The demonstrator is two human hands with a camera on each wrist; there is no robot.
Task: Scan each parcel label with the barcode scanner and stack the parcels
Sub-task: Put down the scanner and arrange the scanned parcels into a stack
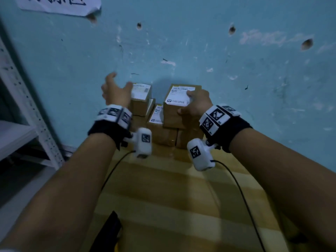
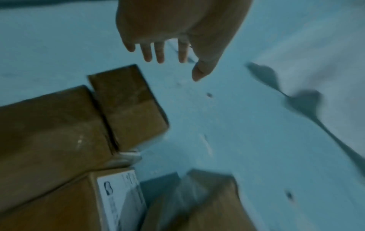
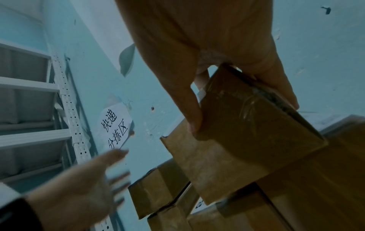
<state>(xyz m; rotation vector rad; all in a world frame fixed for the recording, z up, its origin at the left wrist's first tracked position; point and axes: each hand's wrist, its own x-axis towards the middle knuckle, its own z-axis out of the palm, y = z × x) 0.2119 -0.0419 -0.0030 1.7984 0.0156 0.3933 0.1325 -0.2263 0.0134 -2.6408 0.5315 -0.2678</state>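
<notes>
Several brown cardboard parcels with white labels are stacked against the blue wall at the far end of a wooden table. My right hand grips the top right parcel, fingers over its labelled top and thumb on its near side. In the right wrist view the right hand has its thumb and fingers clamped on that parcel. My left hand hovers open beside the left parcel, holding nothing. The left wrist view shows the left hand with straight fingers above the parcels. No scanner is clearly visible.
A white metal shelf rack stands at the left. A paper sign hangs on the blue wall. A dark object lies at the table's near edge. Black cables run from both wrist cameras.
</notes>
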